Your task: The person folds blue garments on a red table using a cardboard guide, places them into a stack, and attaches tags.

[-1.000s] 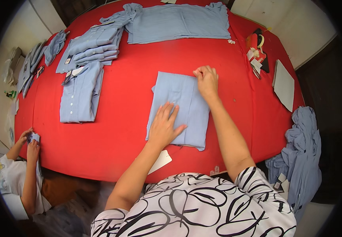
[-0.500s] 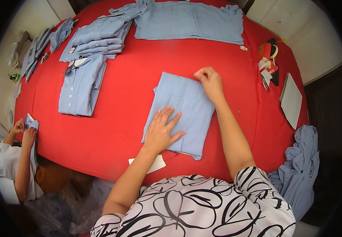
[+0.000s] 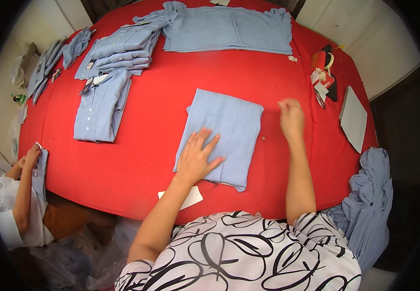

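A folded light blue shirt [image 3: 232,131] lies on the red table in front of me, its back side facing up. My left hand [image 3: 197,157] rests flat on its left part with the fingers spread. Off to the right of the shirt, my right hand [image 3: 292,119] hangs over the red cloth, apart from the garment. Its fingers are curled together and slightly blurred; anything between them is too small or hidden to make out. A white card [image 3: 190,198] sits by my left forearm at the shirt's lower edge.
The red table [image 3: 147,179] also bears a buttoned folded shirt [image 3: 98,109], a shirt stack [image 3: 127,46] and spread blue garments [image 3: 227,31]. Scissors and tags [image 3: 322,87] and a white board [image 3: 354,119] are at right. Blue cloth [image 3: 370,199] hangs there. A co-worker [image 3: 21,194] handles a garment at left.
My right hand has moved away from the shirt's upper right corner, to the right and nearer to me. My left hand stays on the shirt. The co-worker's hands have shifted slightly.
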Available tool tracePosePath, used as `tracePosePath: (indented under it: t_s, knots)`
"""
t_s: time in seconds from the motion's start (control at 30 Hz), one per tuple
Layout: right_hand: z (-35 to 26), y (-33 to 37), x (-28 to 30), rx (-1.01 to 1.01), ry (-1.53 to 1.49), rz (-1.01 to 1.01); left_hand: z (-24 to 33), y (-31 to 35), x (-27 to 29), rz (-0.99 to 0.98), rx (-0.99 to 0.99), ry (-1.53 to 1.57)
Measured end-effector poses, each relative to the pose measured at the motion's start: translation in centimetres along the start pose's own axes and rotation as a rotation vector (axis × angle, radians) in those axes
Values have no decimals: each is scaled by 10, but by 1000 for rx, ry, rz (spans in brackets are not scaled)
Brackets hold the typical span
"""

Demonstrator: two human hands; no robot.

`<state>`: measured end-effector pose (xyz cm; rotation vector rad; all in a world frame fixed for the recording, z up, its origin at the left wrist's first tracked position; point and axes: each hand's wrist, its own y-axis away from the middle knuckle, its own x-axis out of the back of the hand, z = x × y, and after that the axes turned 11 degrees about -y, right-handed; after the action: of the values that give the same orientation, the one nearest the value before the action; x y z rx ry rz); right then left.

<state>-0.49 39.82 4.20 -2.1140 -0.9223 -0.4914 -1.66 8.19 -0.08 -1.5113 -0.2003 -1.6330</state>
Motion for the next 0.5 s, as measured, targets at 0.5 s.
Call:
tracePosePath:
  t_s: [0.5]
  knots:
    - [-70,82,72,-132,-121,-457,0,-39,2,-43,129,110]
